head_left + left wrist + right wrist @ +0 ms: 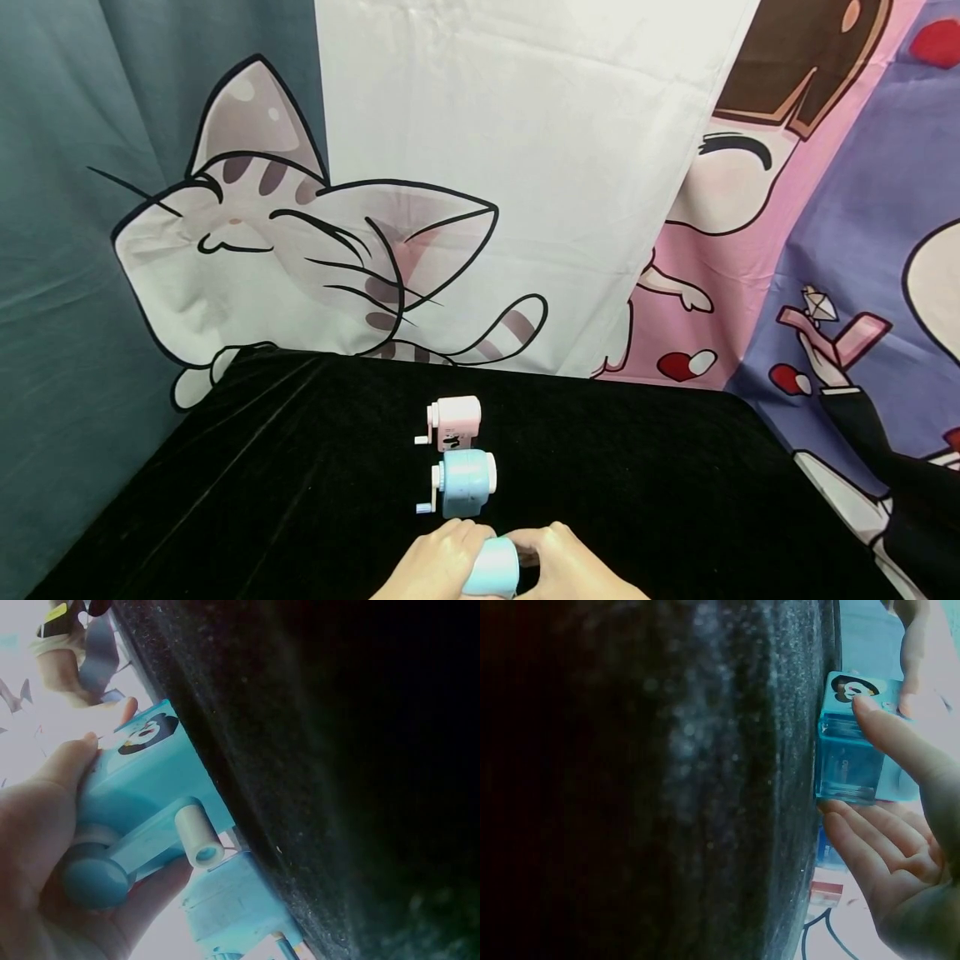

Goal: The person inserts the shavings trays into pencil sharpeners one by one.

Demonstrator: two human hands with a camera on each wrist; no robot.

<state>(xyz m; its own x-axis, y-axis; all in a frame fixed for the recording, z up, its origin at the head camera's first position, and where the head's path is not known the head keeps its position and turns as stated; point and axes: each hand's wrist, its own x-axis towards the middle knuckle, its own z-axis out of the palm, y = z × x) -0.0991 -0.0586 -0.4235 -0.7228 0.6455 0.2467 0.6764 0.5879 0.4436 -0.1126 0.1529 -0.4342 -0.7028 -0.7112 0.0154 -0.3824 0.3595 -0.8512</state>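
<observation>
A light teal crank pencil sharpener is between both hands at the front of the black cloth. My left hand grips its crank side, thumb on one face and fingers round the opposite one. In the left wrist view its crank handle points outward, and a black-and-white cartoon sticker shows on the thumb-side face. From the other end, my right hand holds it with the thumb on the sticker face and fingertips at the opposite face. A clear shavings drawer faces the right palm.
Beyond the hands stands a blue crank sharpener, with a pink one right behind it; both cranks point left. Black velvety cloth covers the table. A cartoon-printed curtain hangs along its back edge.
</observation>
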